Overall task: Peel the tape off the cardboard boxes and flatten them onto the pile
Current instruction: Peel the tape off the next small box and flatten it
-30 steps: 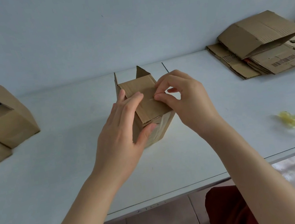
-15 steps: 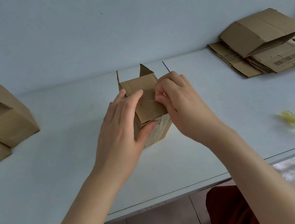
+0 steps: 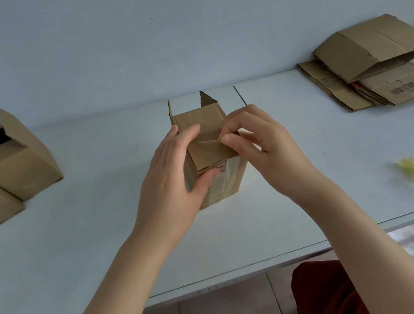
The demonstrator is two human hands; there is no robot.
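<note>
Right grip [image 3: 264, 147]: pinches the tape strand [image 3: 208, 142] taut off the top flap.
Left grip [image 3: 174, 176]: clasps the box [image 3: 201, 121], fingers on top, thumb in front, bracing it.
Box: upright on the worktop [image 3: 285, 212], between both grips.
Flattened pile [image 3: 372, 71]: well right of the right grip.

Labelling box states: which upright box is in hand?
The centre box: left hand grips it, right hand pinches its tape; left-edge boxes stand untouched.

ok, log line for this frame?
step: tape peel | left grip: holds box | right grip: pinches tape | box: upright, unflattened | pile: far right
</note>
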